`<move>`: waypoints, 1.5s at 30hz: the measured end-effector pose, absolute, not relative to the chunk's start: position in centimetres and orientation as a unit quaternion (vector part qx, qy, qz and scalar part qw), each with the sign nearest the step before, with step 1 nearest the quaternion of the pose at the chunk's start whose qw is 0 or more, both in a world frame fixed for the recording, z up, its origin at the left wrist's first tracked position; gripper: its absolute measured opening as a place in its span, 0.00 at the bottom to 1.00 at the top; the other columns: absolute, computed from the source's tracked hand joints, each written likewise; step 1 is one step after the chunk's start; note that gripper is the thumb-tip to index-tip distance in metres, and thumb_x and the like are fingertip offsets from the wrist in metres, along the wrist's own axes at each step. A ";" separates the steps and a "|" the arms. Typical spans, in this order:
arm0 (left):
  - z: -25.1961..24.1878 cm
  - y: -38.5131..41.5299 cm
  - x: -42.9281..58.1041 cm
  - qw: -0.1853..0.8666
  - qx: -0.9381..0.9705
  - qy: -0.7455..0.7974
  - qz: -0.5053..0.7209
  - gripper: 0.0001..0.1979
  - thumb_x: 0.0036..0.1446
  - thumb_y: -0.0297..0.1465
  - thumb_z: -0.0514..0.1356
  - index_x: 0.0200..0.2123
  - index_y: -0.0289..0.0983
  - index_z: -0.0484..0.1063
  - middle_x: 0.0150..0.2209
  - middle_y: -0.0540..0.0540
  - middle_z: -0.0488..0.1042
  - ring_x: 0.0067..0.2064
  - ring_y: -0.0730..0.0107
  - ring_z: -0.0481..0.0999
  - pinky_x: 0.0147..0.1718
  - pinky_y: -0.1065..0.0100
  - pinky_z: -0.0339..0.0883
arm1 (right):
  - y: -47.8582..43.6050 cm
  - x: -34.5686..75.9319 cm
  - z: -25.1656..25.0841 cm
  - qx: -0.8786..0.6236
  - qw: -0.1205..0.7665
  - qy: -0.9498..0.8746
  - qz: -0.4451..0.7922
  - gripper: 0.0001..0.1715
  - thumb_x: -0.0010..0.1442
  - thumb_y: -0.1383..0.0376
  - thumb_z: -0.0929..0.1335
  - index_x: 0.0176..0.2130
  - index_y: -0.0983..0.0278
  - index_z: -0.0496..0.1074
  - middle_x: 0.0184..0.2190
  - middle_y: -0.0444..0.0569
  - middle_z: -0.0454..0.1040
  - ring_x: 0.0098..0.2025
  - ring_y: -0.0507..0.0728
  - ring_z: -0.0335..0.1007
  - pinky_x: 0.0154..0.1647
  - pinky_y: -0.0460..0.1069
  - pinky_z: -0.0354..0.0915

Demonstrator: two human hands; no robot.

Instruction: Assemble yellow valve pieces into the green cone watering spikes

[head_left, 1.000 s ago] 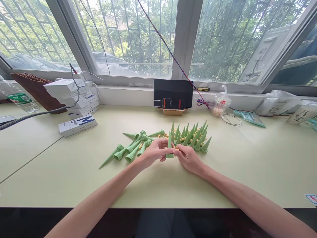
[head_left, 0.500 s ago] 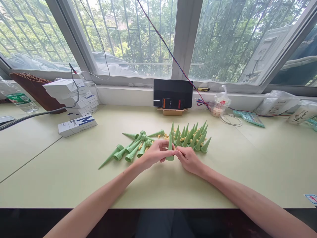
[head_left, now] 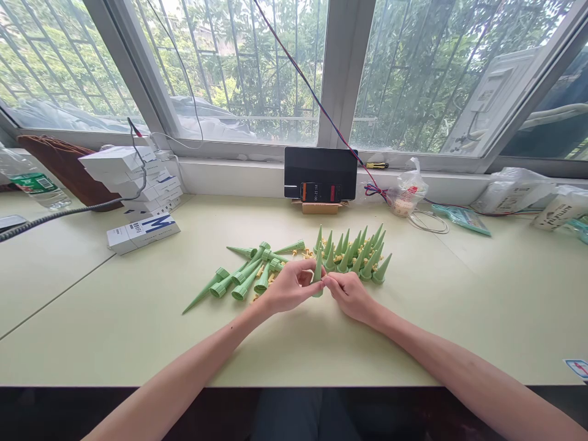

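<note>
My left hand (head_left: 290,286) is closed around a green plastic watering spike (head_left: 318,269), holding it nearly upright with the point up. Against the spike's right side, my right hand (head_left: 351,295) pinches a small yellow valve, mostly hidden by the fingertips. The two hands almost touch. Just behind them, several green spikes (head_left: 379,269) stand point up in rows, with yellow valves among them. To the left of my left hand, more green spikes (head_left: 245,271) lie in a loose pile, with yellow pieces between them.
A phone (head_left: 320,192) leans on a dark panel (head_left: 294,165) over a small cardboard box (head_left: 320,209) at the back. White boxes (head_left: 144,234) are stacked on the left beside a bottle (head_left: 41,187). Toward the back right are a plastic bag (head_left: 408,190), cables and a teal packet (head_left: 463,219).
The held spike has turned and shifted slightly right, and my left thumb and fingers have changed position on it. My right hand stays almost in place at its side.
</note>
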State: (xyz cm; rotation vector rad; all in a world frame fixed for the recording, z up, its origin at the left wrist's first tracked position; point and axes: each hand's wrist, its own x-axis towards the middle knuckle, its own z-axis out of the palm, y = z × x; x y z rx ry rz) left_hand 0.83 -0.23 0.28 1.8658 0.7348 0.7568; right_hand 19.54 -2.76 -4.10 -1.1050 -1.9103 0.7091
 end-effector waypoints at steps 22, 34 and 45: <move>0.2 0.1 0.9 0.535 0.718 0.320 0.310 0.17 0.57 0.44 0.63 0.36 0.35 0.71 0.21 0.54 0.59 0.21 0.79 0.56 0.18 0.74 0.51 | -3.1 19.4 -3.5 -0.440 0.400 -0.763 0.253 0.27 0.71 0.50 0.56 0.25 0.62 0.58 0.20 0.40 0.57 0.23 0.50 0.50 0.24 0.47 0.50; 0.1 -0.3 0.8 0.457 0.766 0.319 0.321 0.10 0.59 0.38 0.62 0.37 0.37 0.72 0.20 0.56 0.53 0.22 0.77 0.52 0.23 0.72 0.50 | -2.8 19.5 -3.8 -0.431 0.398 -0.764 0.269 0.26 0.71 0.53 0.55 0.24 0.60 0.48 0.19 0.38 0.49 0.22 0.50 0.44 0.24 0.47 0.46; 0.0 -0.1 0.9 0.430 0.778 0.317 0.330 0.09 0.59 0.37 0.61 0.36 0.36 0.72 0.20 0.56 0.54 0.23 0.78 0.51 0.23 0.72 0.50 | -2.9 19.4 -3.7 -0.428 0.417 -0.750 0.283 0.24 0.71 0.55 0.56 0.25 0.61 0.54 0.20 0.40 0.54 0.23 0.50 0.48 0.25 0.47 0.48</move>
